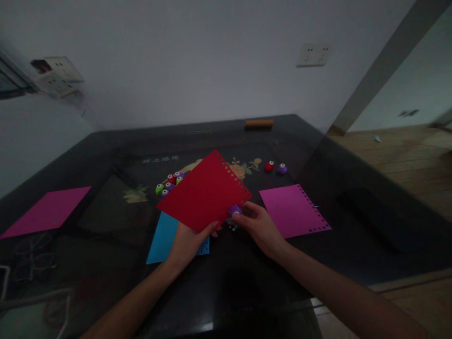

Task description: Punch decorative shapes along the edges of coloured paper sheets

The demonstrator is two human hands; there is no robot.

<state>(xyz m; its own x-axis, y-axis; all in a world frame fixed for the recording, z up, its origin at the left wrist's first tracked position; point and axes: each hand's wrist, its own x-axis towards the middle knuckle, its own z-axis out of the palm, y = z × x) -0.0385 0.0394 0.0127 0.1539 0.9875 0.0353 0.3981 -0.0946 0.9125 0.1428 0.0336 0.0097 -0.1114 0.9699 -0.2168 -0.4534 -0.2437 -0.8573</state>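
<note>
My left hand (192,242) grips the lower edge of a red sheet of paper (205,193), thumb on top, and holds it tilted above the table. Holes run along the sheet's upper right edge. Between the fingers of my right hand (259,226) is a small purple hole punch (235,210) with an eye on it, at the sheet's lower right edge. Partly under the left hand lies a blue sheet (162,235) with holes at its edge. Little punched bits (232,225) lie below the punch. To the right rests a pink sheet (291,209) with holes along two edges.
Several one-eyed punches in green, red and purple (160,189) cluster behind the red sheet. A red one (270,165) and a purple one (282,168) stand farther right. Another pink sheet (49,212) lies left. An orange-brown bar (259,123) is near the wall.
</note>
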